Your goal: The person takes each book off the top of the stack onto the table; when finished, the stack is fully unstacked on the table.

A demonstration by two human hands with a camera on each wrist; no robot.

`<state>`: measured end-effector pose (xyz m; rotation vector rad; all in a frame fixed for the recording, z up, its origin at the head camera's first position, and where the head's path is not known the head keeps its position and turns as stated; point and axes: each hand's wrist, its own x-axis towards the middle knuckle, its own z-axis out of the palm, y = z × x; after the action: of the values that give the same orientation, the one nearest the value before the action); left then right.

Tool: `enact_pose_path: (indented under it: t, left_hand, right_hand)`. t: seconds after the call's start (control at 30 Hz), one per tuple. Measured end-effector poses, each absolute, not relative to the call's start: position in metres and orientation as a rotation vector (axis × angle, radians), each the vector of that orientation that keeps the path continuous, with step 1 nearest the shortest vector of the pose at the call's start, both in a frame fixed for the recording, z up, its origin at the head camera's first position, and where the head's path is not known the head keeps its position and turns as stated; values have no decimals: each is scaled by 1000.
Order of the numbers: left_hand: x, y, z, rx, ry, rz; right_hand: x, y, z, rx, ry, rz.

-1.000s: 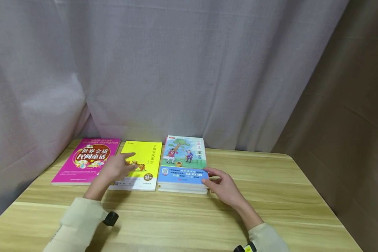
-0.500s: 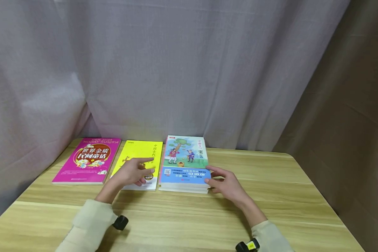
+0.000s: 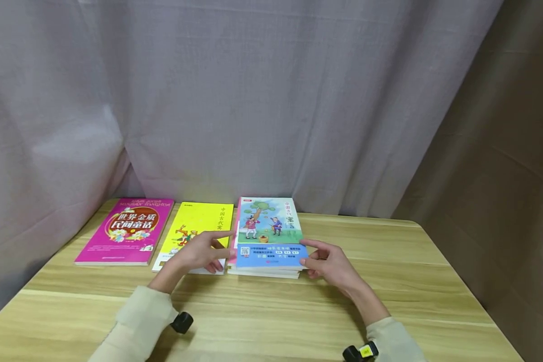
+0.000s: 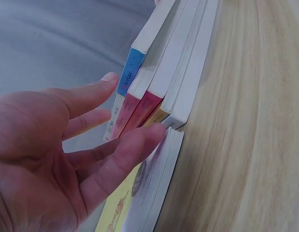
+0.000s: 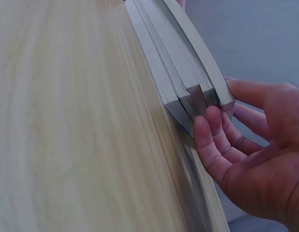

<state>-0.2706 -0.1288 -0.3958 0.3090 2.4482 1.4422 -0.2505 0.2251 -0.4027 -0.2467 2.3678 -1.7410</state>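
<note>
A book (image 3: 269,221) with a tree picture and blue lower band lies on top of a stack at the table's back, shifted right of the books beneath. My right hand (image 3: 332,264) pinches its right edge near the front corner. In the right wrist view, the right fingertips (image 5: 212,121) curl against the stack's side. My left hand (image 3: 198,253) is over the yellow book (image 3: 212,216), fingers reaching toward the stack's left side. The left wrist view shows that hand's fingers loosely extended near the stacked spines (image 4: 149,104), one fingertip right at the lower ones.
To the left, a magenta book (image 3: 117,241) lies flat beside the yellow one. A grey curtain (image 3: 271,100) hangs behind the wooden table (image 3: 262,311), and brown cloth (image 3: 493,201) hangs at the right.
My left hand has moved right across the yellow book to the stack. The top book has slid slightly right with my right hand, baring a pink cover beneath its left edge.
</note>
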Motion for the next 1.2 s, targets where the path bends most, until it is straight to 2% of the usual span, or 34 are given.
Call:
enact_pose_path:
  t: [0.57, 1.2]
  left_hand:
    - [-279, -125, -408, 265, 2315, 1500]
    - [-279, -128, -413, 216, 2275, 1557]
  right_hand:
    - [-251, 249, -401, -296, 2229, -1660]
    - [-263, 241, -410, -197, 2238, -1734]
